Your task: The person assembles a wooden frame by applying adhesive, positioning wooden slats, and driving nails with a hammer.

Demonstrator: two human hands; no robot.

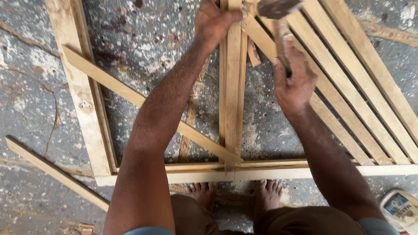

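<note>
Wooden upright slat (pixel 233 87) gripped by left hand (pixel 214 21), right hand (pixel 294 82) clenching hammer (pixel 278 17) just beside

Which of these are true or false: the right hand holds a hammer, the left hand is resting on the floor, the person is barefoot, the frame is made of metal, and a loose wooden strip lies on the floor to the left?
1. The right hand holds a hammer. True.
2. The left hand rests on the floor. False: it grips the upright middle slat of the wooden frame.
3. The person is barefoot. True: bare toes show just below the frame's bottom rail.
4. The frame is metal. False: it is pale wood.
5. A loose wooden strip lies on the floor at the left. True.
</note>
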